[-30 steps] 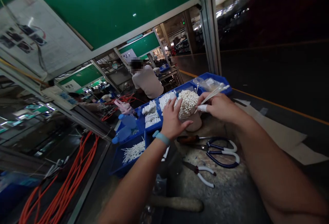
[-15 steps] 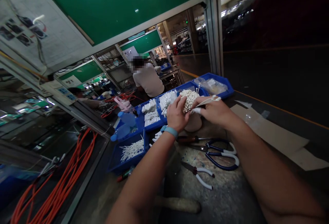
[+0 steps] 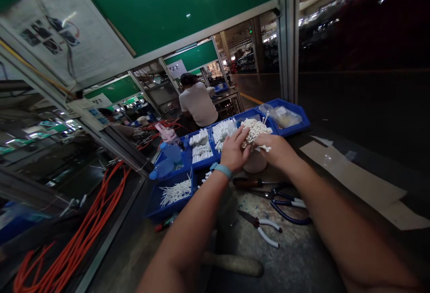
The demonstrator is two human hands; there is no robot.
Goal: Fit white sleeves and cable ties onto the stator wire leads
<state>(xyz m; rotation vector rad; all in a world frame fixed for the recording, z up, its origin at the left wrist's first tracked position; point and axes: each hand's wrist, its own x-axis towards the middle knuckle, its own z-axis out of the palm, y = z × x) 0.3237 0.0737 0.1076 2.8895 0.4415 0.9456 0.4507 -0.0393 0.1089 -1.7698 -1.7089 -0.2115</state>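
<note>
A dense bundle of thin sticks with white rounded tips (image 3: 255, 131) stands in front of me, above a pale round container (image 3: 255, 163). My left hand (image 3: 235, 149), with a light-blue band at the wrist, curves its fingers round the bundle's left side. Against the right side, my right hand (image 3: 277, 152) has its fingers curled, and a few white-tipped sticks (image 3: 264, 148) poke out below them. The lower ends of the sticks are hidden by the hands.
Blue bins (image 3: 201, 161) line the back, with white tubes and bagged parts. Another bin holds loose white sticks (image 3: 176, 193). Pliers (image 3: 260, 223), a screwdriver (image 3: 247, 182), larger cutters (image 3: 290, 212) and a wooden handle (image 3: 235, 265) lie nearer. Cardboard (image 3: 352, 181) lies right. A co-worker (image 3: 199, 102) sits beyond.
My right hand has turned and moved in against the bundle; the sticks that stuck out over it now show below its fingers. My left hand stays on the bundle. The view shifted slightly.
</note>
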